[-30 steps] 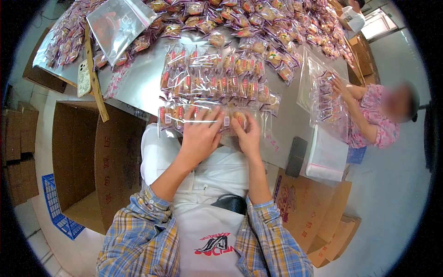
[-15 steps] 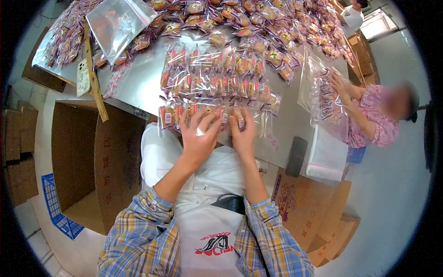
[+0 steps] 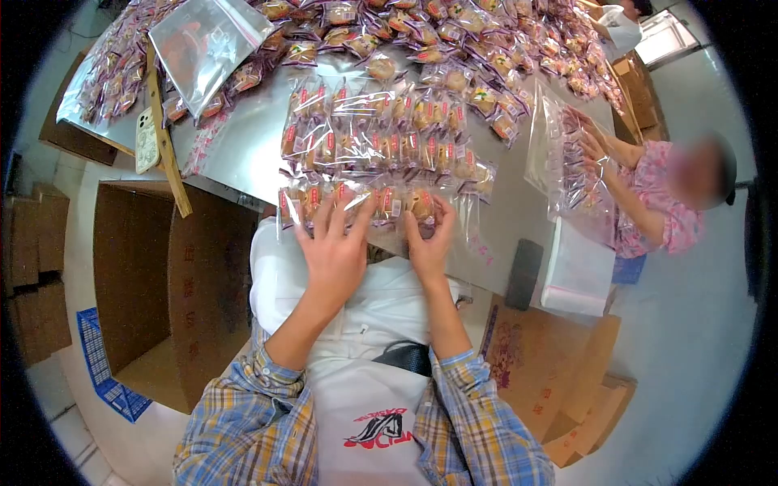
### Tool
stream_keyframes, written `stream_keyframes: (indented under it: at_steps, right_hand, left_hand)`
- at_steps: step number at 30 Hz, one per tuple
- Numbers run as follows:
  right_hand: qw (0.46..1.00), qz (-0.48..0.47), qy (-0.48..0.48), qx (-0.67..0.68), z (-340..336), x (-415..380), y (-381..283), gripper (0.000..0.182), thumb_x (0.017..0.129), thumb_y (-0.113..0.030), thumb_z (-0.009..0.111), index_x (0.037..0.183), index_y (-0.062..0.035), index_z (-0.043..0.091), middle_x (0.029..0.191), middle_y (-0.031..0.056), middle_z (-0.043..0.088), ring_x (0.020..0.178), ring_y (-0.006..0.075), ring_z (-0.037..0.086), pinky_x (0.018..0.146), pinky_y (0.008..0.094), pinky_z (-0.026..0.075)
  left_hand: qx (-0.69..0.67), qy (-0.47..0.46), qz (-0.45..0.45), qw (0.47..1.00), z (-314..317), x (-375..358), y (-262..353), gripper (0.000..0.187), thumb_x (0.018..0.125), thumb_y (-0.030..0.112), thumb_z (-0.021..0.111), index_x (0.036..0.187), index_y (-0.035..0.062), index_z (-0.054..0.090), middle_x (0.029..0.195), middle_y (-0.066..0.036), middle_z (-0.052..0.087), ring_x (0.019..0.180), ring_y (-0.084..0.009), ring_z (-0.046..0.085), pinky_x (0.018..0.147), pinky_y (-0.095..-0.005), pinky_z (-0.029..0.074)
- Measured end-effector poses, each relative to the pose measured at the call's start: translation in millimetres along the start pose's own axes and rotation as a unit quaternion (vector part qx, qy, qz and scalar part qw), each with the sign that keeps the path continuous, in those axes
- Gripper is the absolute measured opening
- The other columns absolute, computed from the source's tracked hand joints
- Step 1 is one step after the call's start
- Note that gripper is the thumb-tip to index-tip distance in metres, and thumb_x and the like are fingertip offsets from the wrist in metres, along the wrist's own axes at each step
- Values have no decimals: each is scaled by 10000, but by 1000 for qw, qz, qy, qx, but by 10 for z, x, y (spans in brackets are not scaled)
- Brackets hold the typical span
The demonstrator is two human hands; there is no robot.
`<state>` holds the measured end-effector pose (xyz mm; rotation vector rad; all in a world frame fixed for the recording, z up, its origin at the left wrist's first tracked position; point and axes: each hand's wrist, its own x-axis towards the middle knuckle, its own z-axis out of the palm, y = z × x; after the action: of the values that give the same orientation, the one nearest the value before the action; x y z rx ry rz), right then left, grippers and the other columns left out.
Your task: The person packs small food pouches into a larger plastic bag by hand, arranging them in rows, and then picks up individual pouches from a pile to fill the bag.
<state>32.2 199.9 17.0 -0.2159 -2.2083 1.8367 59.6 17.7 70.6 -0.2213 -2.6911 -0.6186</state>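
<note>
Steel table (image 3: pixel 243 146) strewn with wrapped pastries; at its near edge both hands — left hand (image 3: pixel 334 247), right hand (image 3: pixel 429 243) — lie flat, fingers spread, on the nearest pastry row (image 3: pixel 365 198), gripping nothing.

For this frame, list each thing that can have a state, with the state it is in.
Left hand: fingers spread, flat on the nearest row of packets.
Right hand: fingers on the same row.
Nearest row of packets: sealed, lined along the table edge.
Cardboard box: open.
Co-worker's clear bag: open, partly filled.
Phone: lying face down.
</note>
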Motion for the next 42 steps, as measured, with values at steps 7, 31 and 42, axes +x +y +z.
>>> stream_keyframes:
  at_steps: [7,31,42]
  right_hand:
    - [962,-192,-11,-193,-55,0,11,687,836,-229,845,1424,-34,548,1461,198,519,1355,316,522,1125,436,428]
    - [959,-211,-47,-184,-64,-21,-7,846,806,-204,809,1540,-10,437,1465,208,586,1258,393,598,1071,472,429]
    - [896,-383,-28,-225,-497,-359,-445,557,806,-48,772,1345,-33,633,1227,199,686,1077,373,655,955,475,488]
  left_hand:
    - [29,-18,30,999,-91,83,-24,591,846,167,754,1420,236,636,1519,-50,549,1386,-309,500,1201,-686,185]
    - [31,-19,45,998,-57,115,306,685,842,218,736,1504,192,565,1578,-161,490,1522,-402,363,1186,-772,97]
    - [4,-64,81,995,324,93,384,653,869,261,685,1510,285,562,1612,-64,469,1485,-263,430,1189,-705,110]
